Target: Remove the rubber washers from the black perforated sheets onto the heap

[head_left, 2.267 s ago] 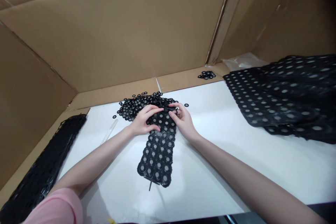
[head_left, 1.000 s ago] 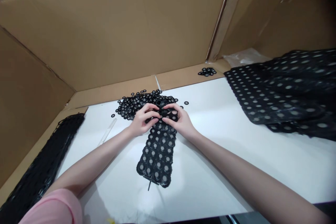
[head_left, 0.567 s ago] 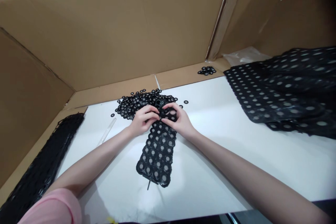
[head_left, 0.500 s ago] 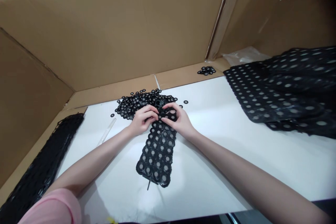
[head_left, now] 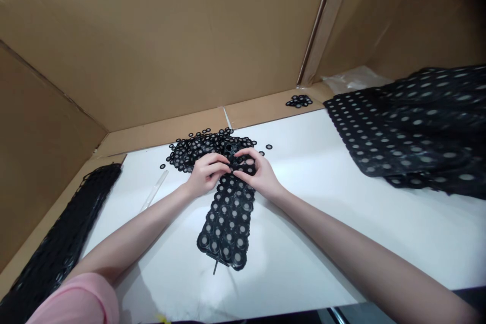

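Observation:
A narrow black rubber strip (head_left: 226,225), patterned with rows of round rings with pale centres, lies on the white table before me. My left hand (head_left: 208,173) is closed at the strip's upper left part, fingertips pinching its edge. From the other side my right hand (head_left: 258,172) grips the same part, with thumb and forefinger curved over it. The two sets of fingertips almost meet, and they hide exactly what is between them. Just beyond my hands spreads a pile of loose black rubber rings (head_left: 193,148).
At right lies a large dotted black rubber sheet (head_left: 379,136), partly folded. A stack of black perforated strips (head_left: 72,223) runs along the left edge. A clear plastic sliver (head_left: 155,191), a small ring cluster (head_left: 299,101) and clear film (head_left: 355,79) lie around. Cardboard walls (head_left: 182,35) enclose the table.
Hardly anything differs. My fingers shift very slightly at the upper part of the strip; the strip, pile and sheets stay where they were.

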`<state>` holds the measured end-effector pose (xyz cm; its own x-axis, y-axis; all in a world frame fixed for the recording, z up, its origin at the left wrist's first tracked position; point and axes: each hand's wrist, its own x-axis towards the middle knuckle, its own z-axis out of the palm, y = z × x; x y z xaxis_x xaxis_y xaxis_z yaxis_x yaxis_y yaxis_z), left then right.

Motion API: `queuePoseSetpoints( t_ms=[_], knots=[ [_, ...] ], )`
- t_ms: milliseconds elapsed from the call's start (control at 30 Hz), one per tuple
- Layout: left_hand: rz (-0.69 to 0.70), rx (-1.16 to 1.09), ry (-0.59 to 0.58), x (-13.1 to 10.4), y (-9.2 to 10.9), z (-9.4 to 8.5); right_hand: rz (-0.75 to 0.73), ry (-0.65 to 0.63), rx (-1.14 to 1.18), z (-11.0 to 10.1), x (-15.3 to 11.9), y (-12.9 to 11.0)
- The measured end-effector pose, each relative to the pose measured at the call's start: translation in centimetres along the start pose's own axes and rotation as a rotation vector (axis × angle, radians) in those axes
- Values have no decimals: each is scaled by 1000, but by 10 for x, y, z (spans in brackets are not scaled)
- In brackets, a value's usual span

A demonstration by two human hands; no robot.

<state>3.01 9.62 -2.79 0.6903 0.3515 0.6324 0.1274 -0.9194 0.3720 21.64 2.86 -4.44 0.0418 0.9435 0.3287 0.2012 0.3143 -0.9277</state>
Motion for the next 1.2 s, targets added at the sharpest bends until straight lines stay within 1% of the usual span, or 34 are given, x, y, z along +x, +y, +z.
queuePoseSetpoints(
  t_ms=[67,167,300,400,500,667,767,933,1200],
  knots=[
    [7,-7,-18,0,0,-1,8,-5,-5,0,0,0],
    [-10,-35,-78,1,0,-3,30,-13,7,-1,-1,-1],
    [-75,-105,-140,1,-2,-8,46,4,18,-2,-1,-2],
    [-151,-198,-122,1,-2,-10,46,8,-5,-2,0,-2],
    [-171,-234,-84,1,-1,-11,53,15,-16,-2,0,-2],
    [-143,-180,-35,0,0,-10,61,17,-15,-1,0,-1],
    [-70,-102,-28,-1,0,-8,53,10,-24,-1,0,-1],
    [44,76,-47,-4,-4,-5,39,11,13,-1,0,-3],
    [68,173,-122,-5,-4,-7,31,8,-9,0,0,0]
  ],
)
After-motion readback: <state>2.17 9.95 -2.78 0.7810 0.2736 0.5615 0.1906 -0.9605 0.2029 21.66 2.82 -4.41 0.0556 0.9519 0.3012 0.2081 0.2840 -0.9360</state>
